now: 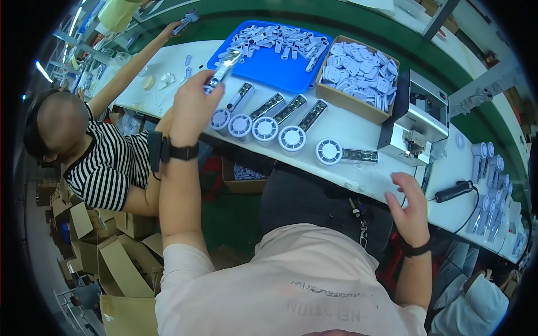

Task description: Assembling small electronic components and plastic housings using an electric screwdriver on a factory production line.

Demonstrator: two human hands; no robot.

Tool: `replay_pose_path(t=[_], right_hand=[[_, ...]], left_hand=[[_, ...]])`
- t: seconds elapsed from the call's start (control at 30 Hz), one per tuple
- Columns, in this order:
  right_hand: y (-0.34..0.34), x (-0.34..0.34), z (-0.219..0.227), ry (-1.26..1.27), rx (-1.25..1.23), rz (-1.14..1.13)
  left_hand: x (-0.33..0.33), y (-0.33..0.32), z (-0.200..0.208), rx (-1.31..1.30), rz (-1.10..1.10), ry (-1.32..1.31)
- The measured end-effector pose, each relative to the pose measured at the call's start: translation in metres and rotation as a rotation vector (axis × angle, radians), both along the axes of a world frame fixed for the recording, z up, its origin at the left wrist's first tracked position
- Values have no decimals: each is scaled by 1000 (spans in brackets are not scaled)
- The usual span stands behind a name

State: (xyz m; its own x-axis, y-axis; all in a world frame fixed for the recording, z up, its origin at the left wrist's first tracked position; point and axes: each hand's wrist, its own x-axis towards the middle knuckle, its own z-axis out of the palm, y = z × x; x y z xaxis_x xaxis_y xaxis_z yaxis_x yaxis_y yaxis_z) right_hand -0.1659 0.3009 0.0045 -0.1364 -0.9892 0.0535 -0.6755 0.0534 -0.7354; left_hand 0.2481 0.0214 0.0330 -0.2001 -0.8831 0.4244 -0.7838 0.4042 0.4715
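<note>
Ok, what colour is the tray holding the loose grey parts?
Blue: the tray shows best in the head view, at the bench's far side.

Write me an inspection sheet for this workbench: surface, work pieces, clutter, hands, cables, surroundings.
Surface: white bench, long, with a green belt behind it.
Work pieces: five round white fan parts with long circuit handles lie in a row; the left hand holds a sixth handle part raised above the row.
Clutter: blue tray of grey handle shells; cardboard box of white covers; grey machine; finished fans at the right.
Hands: left closed on the part; right hand open at the bench edge, holding nothing.
Cables: black tool with a cord running right.
Surroundings: a person in a striped shirt at the left; cartons on the floor.
</note>
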Motion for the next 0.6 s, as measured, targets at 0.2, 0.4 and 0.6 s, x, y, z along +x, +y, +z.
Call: replay_pose_path(t=[0.2,0.4,0.6], right_hand=[[-47,31,1,207,-156,276],[-85,40,-15,410,-213,297],[-62,32,-16,524,18,323]], left_hand=[[36,-50,-31,433,157,-598],[28,-56,-44,20,116,-652],[-98,-60,-25,-2,-122,-216]])
